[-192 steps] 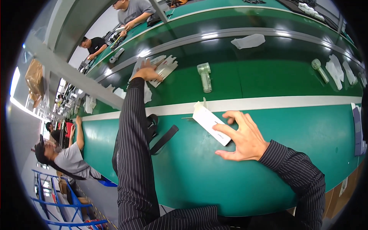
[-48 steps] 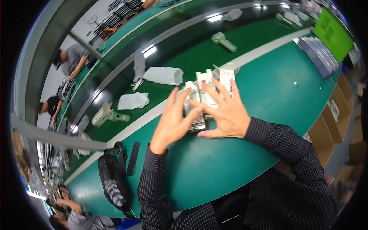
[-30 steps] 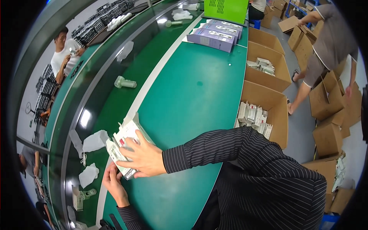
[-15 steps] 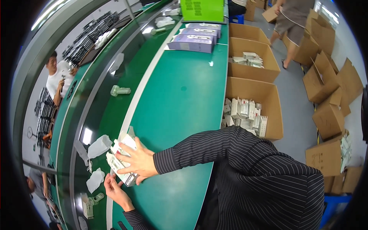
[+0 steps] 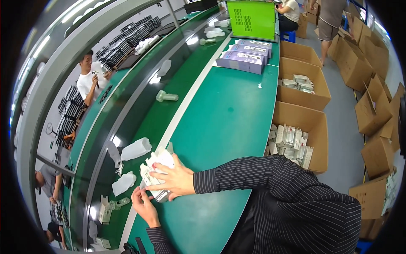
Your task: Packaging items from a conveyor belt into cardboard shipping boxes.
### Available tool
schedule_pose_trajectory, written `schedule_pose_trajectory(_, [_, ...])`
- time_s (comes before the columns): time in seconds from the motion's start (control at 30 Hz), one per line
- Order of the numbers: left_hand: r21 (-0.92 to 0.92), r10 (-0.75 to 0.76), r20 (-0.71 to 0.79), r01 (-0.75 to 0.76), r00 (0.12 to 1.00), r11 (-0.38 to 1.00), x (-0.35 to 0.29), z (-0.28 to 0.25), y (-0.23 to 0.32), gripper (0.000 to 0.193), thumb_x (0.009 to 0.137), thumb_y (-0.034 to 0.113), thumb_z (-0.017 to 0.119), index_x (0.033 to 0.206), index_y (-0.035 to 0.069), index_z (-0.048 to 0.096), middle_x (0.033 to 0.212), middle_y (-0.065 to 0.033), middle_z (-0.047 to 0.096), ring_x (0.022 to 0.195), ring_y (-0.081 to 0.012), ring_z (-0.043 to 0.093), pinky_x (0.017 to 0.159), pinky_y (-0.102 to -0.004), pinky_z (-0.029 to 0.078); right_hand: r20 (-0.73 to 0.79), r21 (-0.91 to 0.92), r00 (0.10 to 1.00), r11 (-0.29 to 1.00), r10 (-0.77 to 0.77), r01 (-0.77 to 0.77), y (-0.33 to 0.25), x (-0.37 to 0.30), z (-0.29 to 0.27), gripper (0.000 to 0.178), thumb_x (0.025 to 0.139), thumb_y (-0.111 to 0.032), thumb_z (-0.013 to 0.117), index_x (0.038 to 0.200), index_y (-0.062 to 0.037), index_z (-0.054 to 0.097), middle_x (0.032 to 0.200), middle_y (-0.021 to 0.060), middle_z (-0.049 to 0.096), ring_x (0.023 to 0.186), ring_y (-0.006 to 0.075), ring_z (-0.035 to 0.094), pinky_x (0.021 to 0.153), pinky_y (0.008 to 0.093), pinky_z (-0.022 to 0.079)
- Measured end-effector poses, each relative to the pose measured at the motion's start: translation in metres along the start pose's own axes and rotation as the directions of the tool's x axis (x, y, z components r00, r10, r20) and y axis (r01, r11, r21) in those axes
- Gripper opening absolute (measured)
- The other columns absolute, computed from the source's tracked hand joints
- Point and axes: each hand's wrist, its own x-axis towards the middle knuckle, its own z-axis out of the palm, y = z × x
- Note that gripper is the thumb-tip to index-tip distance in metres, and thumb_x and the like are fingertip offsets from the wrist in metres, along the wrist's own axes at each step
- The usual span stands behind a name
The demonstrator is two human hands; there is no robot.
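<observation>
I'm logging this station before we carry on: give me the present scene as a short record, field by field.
Right hand: fingers spread over white boxes
Left hand: fingertips by the boxes' lower left edge; contact unclear
Table: green; purple boxes toward its far end
Left of table: darker green strip with whitish bags and a pale handheld fan
Right of table: open cardboard cartons holding pale packages
</observation>
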Motion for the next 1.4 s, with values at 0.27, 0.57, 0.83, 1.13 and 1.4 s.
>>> schedule_pose_trajectory(0.27, [0.013,0.043,0.042,-0.044,0.998,0.999,0.001,0.000,0.006,0.021,0.105,0.011,0.056,0.108,-0.008,0.065,0.133,-0.0184,0.056,0.102,-0.0224,0.067,0.069,-0.0295,0.063,0.033,-0.050,0.998,0.997,0.060,-0.059,0.000,-0.020,-0.024,0.084,0.075,-0.068,0.075,0.149,-0.0388,0.047,0.159,0.0054,0.042,0.147,0.0332,0.035,0.092,0.0723,0.040])
schedule_pose_trajectory(0.57, [0.120,-0.046,0.107,0.033,0.993,0.992,0.005,-0.028,-0.014,0.035,0.108,0.022,0.056,0.130,-0.006,0.060,0.121,-0.0146,0.068,0.108,-0.0183,0.066,0.085,-0.0298,0.056,-0.464,-0.290,0.729,0.692,0.502,-0.661,0.084,-0.204,-0.207,0.079,0.079,-0.061,0.076,0.149,-0.0297,0.056,0.155,0.0122,0.052,0.144,0.0308,0.048,0.106,0.0490,0.047])
schedule_pose_trajectory(0.83, [0.236,-0.074,0.115,0.045,0.991,0.971,-0.012,-0.035,-0.014,0.034,0.109,0.021,0.054,0.130,-0.005,0.059,0.131,-0.0141,0.065,0.118,-0.0206,0.064,0.096,-0.0318,0.051,-0.219,-0.619,0.451,0.234,0.865,-0.750,0.090,-0.429,-0.190,0.082,0.084,-0.067,0.068,0.156,-0.0365,0.044,0.161,0.0067,0.044,0.150,0.0300,0.038,0.100,0.0613,0.046])
schedule_pose_trajectory(1.13, [0.461,0.091,0.154,-0.154,0.984,0.874,-0.036,-0.025,-0.016,0.028,0.108,0.015,0.053,0.123,-0.006,0.063,0.140,-0.0153,0.057,0.114,-0.0227,0.063,0.097,-0.0337,0.053,0.284,-0.487,0.437,0.520,0.854,-0.701,0.084,-0.498,-0.033,0.082,0.088,-0.074,0.056,0.160,-0.0422,0.031,0.165,0.0077,0.034,0.154,0.0335,0.027,0.104,0.0796,0.033])
schedule_pose_trajectory(1.4, [0.658,0.182,0.259,-0.311,0.949,0.686,-0.046,-0.018,-0.001,0.024,0.106,0.014,0.053,0.117,-0.003,0.065,0.140,-0.0162,0.055,0.112,-0.0276,0.064,0.090,-0.0386,0.054,0.302,-0.455,0.414,0.512,0.859,-0.728,0.084,-0.521,0.001,0.082,0.089,-0.072,0.057,0.160,-0.0435,0.030,0.168,0.0054,0.030,0.156,0.0335,0.021,0.105,0.0799,0.029])
